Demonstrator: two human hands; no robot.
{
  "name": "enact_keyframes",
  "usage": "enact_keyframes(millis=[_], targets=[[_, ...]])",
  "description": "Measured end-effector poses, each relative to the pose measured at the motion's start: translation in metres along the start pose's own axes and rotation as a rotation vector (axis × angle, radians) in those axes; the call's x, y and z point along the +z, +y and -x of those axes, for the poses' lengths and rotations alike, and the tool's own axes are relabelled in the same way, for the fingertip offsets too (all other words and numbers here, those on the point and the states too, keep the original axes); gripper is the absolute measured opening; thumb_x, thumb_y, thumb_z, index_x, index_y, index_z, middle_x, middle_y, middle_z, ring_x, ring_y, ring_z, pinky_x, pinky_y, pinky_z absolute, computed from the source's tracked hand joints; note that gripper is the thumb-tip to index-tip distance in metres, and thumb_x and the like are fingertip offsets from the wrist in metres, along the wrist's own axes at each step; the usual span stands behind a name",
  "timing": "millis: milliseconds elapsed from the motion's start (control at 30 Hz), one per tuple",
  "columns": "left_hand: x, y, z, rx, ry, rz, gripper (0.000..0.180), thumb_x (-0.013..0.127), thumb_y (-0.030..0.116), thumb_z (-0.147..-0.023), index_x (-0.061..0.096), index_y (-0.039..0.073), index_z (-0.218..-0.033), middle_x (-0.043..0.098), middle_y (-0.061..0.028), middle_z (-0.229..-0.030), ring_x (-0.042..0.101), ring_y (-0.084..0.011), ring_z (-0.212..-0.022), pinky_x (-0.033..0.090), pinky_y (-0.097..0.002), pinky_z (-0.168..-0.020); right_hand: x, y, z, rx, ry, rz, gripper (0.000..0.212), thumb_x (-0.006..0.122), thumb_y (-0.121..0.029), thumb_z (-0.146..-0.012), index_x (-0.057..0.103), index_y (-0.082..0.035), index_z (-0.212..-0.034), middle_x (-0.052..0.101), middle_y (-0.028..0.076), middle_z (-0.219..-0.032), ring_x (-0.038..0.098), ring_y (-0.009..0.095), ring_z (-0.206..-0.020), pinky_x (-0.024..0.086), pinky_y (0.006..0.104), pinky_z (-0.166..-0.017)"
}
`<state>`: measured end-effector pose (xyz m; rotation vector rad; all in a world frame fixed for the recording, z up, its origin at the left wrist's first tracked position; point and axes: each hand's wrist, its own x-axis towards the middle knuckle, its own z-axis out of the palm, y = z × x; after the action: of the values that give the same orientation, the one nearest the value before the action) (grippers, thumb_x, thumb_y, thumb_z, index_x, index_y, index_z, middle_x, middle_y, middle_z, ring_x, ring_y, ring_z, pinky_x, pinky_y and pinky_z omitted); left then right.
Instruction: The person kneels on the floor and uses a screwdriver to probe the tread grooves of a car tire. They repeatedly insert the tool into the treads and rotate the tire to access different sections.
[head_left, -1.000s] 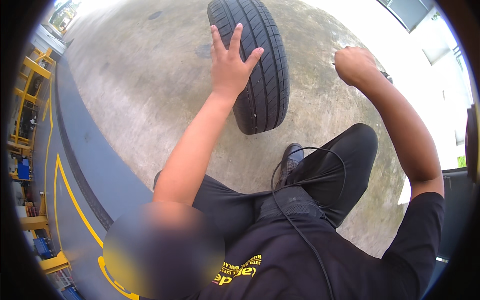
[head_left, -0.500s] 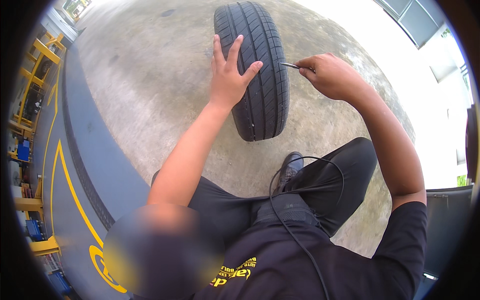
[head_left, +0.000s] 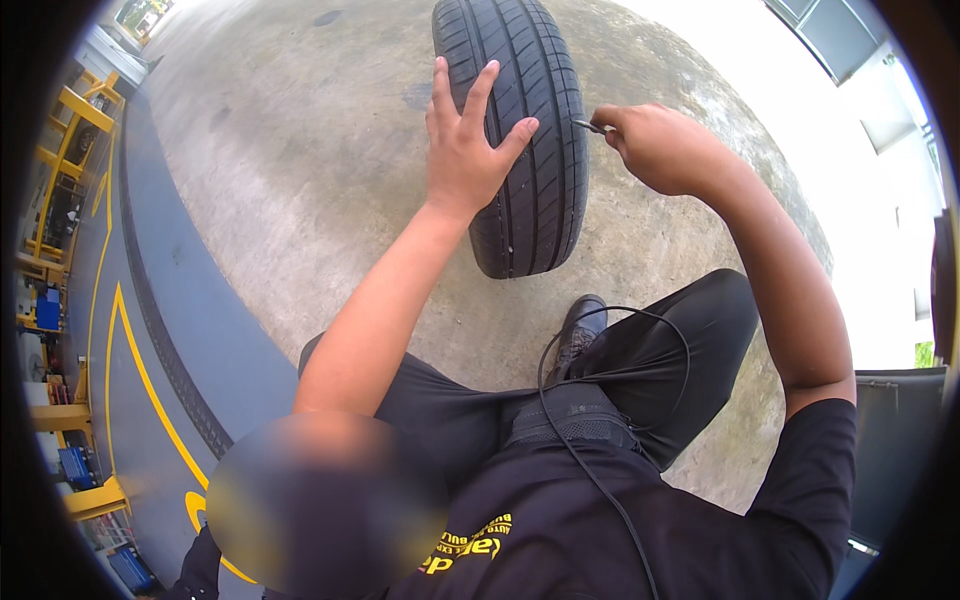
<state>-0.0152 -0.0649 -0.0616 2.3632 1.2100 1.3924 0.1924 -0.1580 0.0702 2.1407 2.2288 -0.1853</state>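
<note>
A black tyre [head_left: 535, 205] stands on its tread on the concrete floor in front of me, its grooved face turned toward me. My left hand [head_left: 462, 165] rests on the tread's left side with its fingers spread. Beside the tyre's right edge, my right hand [head_left: 665, 148] pinches a slim, pointed metal tool [head_left: 588, 127] between thumb and fingers. The tool's tip points left at the tyre's shoulder; whether it touches the rubber I cannot tell. Most of its handle is hidden inside the hand.
A black cable [head_left: 600, 485] loops over my lap and right leg. My boot [head_left: 583, 325] is planted just below the tyre. At left runs a grey floor strip [head_left: 185, 230] with yellow lines, and yellow racks [head_left: 70, 150] stand beyond it.
The tyre and my left hand sit slightly farther right in the picture. Less of the tool shows beyond my right fingers, and its tip remains beside the tyre's edge.
</note>
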Motion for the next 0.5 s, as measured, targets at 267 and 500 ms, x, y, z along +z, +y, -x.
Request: enact_keyframes(millis=[267, 500], targets=[[-0.002, -0.004, 0.003, -0.065, -0.023, 0.001, 0.080, 0.073, 0.060, -0.093, 0.046, 0.026, -0.160, 0.019, -0.0326, -0.169, 0.035, -0.0561, -0.147, 0.042, -0.0601, -0.115, -0.010, -0.011, -0.008, 0.006, -0.094, 0.059, 0.044, 0.050, 0.002, -0.094, 0.071, -0.005, -0.131, 0.075, 0.020, -0.120, 0.072, 0.036, -0.112, 0.058, 0.0461, -0.096], [0.000, 0.001, 0.004, -0.074, -0.033, 0.014, 0.080, 0.072, 0.061, -0.093, 0.046, 0.026, -0.160, 0.019, -0.0313, -0.170, 0.035, -0.0552, -0.148, 0.044, -0.0599, -0.114, -0.002, -0.010, -0.007, -0.021, -0.031, 0.104, 0.034, 0.049, -0.008, -0.105, 0.073, -0.005, -0.128, 0.077, 0.019, -0.114, 0.072, 0.036, -0.108, 0.056, 0.0483, -0.096]])
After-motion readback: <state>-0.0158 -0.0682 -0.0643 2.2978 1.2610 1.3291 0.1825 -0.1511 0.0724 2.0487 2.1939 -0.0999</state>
